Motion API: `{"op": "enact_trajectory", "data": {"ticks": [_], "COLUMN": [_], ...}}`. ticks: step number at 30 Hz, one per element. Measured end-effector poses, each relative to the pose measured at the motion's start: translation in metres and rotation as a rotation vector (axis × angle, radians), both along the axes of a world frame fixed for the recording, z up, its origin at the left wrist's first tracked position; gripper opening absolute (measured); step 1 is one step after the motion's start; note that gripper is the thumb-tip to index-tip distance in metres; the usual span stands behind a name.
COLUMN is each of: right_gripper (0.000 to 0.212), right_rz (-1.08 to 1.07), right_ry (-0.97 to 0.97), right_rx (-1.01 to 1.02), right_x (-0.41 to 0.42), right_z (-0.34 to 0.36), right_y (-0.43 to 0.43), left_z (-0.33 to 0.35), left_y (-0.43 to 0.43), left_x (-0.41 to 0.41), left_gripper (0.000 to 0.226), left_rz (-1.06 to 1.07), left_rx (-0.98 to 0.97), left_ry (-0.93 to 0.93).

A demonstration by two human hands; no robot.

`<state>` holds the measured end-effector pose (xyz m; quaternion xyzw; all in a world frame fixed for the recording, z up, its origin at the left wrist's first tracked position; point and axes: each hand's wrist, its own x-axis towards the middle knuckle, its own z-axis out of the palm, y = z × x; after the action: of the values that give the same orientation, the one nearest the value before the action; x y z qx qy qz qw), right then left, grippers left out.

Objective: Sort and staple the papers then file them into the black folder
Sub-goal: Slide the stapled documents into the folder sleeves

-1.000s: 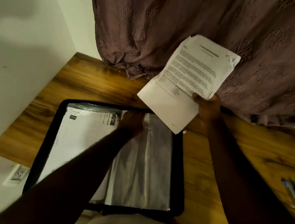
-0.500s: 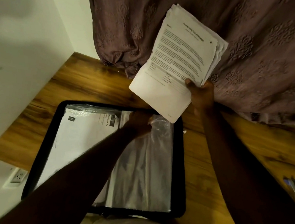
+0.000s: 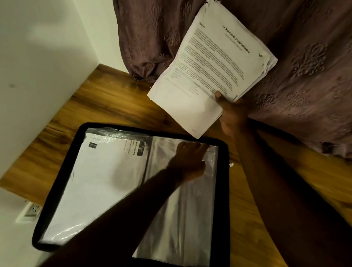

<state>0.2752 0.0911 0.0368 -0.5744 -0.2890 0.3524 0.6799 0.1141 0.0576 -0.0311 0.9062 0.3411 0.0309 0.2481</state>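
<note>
The black folder (image 3: 59, 176) lies open on the wooden desk, its clear plastic sleeves showing. The left sleeve holds a printed white sheet (image 3: 100, 181). The right sleeve (image 3: 183, 227) looks empty and shiny. My left hand (image 3: 189, 159) rests at the top edge of that right sleeve, fingers pinching the plastic. My right hand (image 3: 231, 113) holds a thick stack of printed papers (image 3: 212, 66) up above the folder's far edge, gripping its lower right corner. The top page has a bold title and blocks of text.
A brown patterned curtain (image 3: 312, 61) hangs behind the desk (image 3: 108, 102). A white wall (image 3: 23, 70) closes in the left side, with a power socket (image 3: 32, 210) below the desk edge. The desk's right part lies under my right forearm.
The paper stack rose and tilted more upright in my right hand. My left hand slid right along the top of the right sleeve toward its far corner.
</note>
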Motion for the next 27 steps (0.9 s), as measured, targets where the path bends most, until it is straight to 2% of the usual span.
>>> {"op": "enact_trajectory", "data": {"ticks": [5,11,21,27], "right_gripper": [0.045,0.039,0.033,0.032], "right_rz": [0.05,0.088,0.072,0.046], "right_ry": [0.016,0.053,-0.006,-0.082], "right_rx": [-0.054,-0.064,-0.141,-0.159], "right_x": [0.002,0.007,0.019,0.021], "right_z": [-0.013,-0.03,-0.042,-0.043], "right_y": [0.005,0.003,-0.004,-0.004], "left_z": [-0.001,-0.004,0.007,0.002], "left_y": [-0.007,-0.02,-0.034,-0.037], "left_x": [0.007,0.011,0.02,0.022], "left_gripper": [0.063,0.049,0.015,0.011], "left_rz": [0.025,0.101,0.245,0.27], "left_rx": [0.1,0.317,0.387,0.423], "left_ry": [-0.014,0.037,0.118,0.114]}}
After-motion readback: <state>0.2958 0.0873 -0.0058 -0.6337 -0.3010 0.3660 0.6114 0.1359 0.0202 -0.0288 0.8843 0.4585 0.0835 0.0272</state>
